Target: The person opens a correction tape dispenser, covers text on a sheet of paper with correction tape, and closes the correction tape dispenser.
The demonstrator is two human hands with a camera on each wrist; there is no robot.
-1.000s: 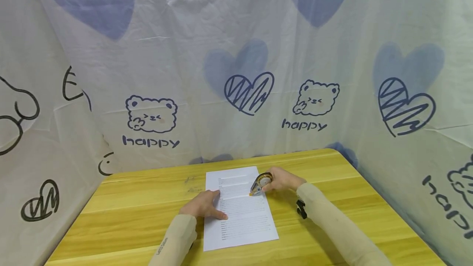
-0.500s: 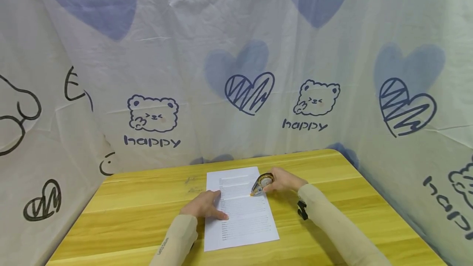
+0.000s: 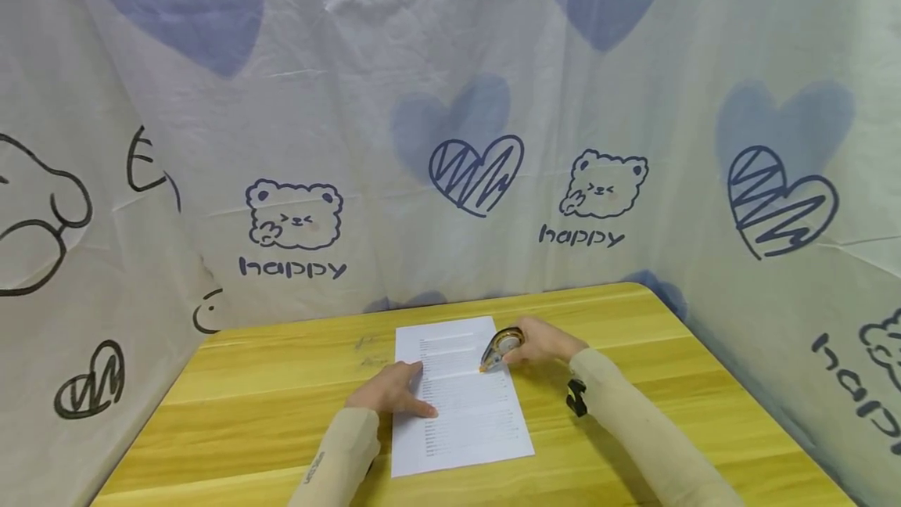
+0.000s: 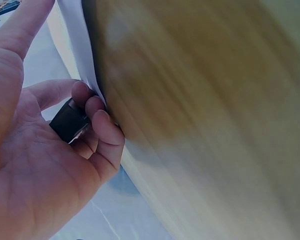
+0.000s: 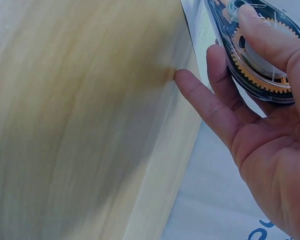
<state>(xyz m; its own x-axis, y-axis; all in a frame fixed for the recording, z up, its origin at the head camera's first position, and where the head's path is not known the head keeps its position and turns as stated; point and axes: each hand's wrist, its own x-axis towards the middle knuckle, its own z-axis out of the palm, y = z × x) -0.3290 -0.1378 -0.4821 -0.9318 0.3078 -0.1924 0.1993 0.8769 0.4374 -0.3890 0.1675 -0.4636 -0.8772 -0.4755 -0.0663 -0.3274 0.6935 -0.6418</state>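
Observation:
A printed sheet of paper (image 3: 479, 444) lies on the table. My left hand (image 3: 385, 391) rests on its left edge, thumb and forefinger spread over the print. In the left wrist view, the other fingers (image 4: 109, 127) curl by the table edge round a small black piece (image 4: 69, 121), its kind unclear. My right hand (image 3: 542, 341) grips a correction tape dispenser (image 3: 504, 342), its orange tip down at the paper among the printed lines. Through the clear case, in the right wrist view, an orange gear (image 5: 262, 82) shows; the thumb presses the case from above.
The yellow wood-grain table (image 3: 253, 405) reaches back to a white cloth backdrop (image 3: 394, 241) with hearts and bear drawings. More cloth hangs at both sides. A black clip-like thing (image 3: 576, 397) shows under the right sleeve.
Everything in the head view has shifted slightly to the right together. Both hands, the correction tape and the paper otherwise keep nearly the same places relative to each other.

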